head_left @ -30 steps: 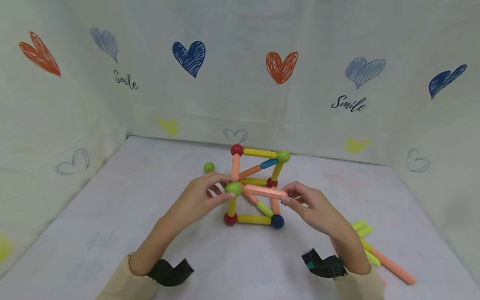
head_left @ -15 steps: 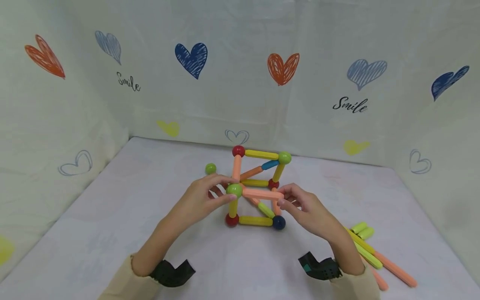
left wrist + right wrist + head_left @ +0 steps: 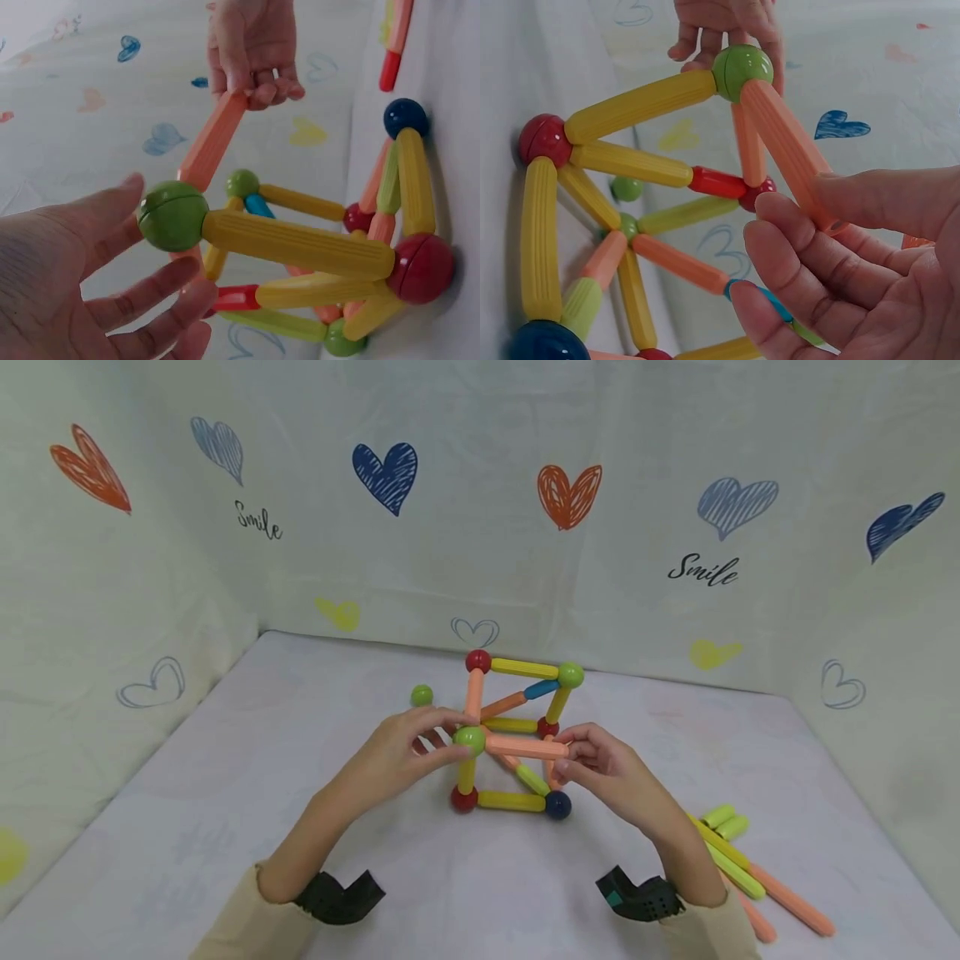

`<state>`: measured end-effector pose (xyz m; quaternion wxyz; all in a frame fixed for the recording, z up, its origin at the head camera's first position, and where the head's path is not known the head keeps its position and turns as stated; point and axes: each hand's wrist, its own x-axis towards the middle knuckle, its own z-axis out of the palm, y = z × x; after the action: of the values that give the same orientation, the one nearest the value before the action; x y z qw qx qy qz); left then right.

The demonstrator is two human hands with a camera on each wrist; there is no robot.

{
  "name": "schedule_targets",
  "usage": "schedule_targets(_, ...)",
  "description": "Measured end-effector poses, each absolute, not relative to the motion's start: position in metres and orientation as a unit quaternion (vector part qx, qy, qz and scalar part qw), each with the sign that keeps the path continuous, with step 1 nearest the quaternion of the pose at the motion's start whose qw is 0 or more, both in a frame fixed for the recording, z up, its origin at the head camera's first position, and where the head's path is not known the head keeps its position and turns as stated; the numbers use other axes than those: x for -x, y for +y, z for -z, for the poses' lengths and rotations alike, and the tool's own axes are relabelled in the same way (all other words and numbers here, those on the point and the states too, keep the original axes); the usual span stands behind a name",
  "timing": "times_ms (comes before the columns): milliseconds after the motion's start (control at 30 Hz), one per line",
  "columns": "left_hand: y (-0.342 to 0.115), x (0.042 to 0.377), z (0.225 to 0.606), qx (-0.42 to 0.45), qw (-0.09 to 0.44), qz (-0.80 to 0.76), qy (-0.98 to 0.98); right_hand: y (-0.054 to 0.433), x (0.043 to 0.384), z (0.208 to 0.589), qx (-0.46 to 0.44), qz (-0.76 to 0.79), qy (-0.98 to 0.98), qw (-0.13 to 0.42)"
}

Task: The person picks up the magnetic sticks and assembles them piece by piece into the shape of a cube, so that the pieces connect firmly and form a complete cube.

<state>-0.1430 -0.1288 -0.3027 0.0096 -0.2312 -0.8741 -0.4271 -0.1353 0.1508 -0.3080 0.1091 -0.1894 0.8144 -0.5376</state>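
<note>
A frame of magnetic rods and balls stands on the white table, with a yellow rod [image 3: 510,801] along its front base between a red ball [image 3: 464,799] and a navy ball [image 3: 557,805]. At the front upper-left corner, my left hand [image 3: 401,753] holds a green ball [image 3: 469,741] between thumb and fingers. A salmon-orange rod [image 3: 525,747] runs sideways from that ball, its left end against it. My right hand [image 3: 618,777] pinches the rod's free right end between thumb and fingers; the right wrist view shows this rod [image 3: 786,142] joined to the green ball [image 3: 742,73].
Behind my left hand lies a loose green ball [image 3: 422,695]. Several spare rods [image 3: 791,900] are piled by my right forearm, with short lime pieces [image 3: 731,826] beside them. A white cloth backdrop [image 3: 480,560] with printed hearts rises behind the table.
The salmon-orange rod's left end has come from just beside the green ball to meet it, carried slightly left by my right hand. My left hand has kept its hold on the ball.
</note>
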Motion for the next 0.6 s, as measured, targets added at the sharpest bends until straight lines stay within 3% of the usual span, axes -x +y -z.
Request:
schedule_targets(233, -0.153, 0.171, 0.315, 0.169, 0.033, 0.486, -0.857, 0.149, 0.137, 0.308, 0.187, 0.561, 0.797, 0.123)
schedule_targets(600, -0.183, 0.244, 0.358, 0.075, -0.015, 0.418, -0.905, 0.152, 0.138, 0.309, 0.195, 0.569, 0.789, 0.125)
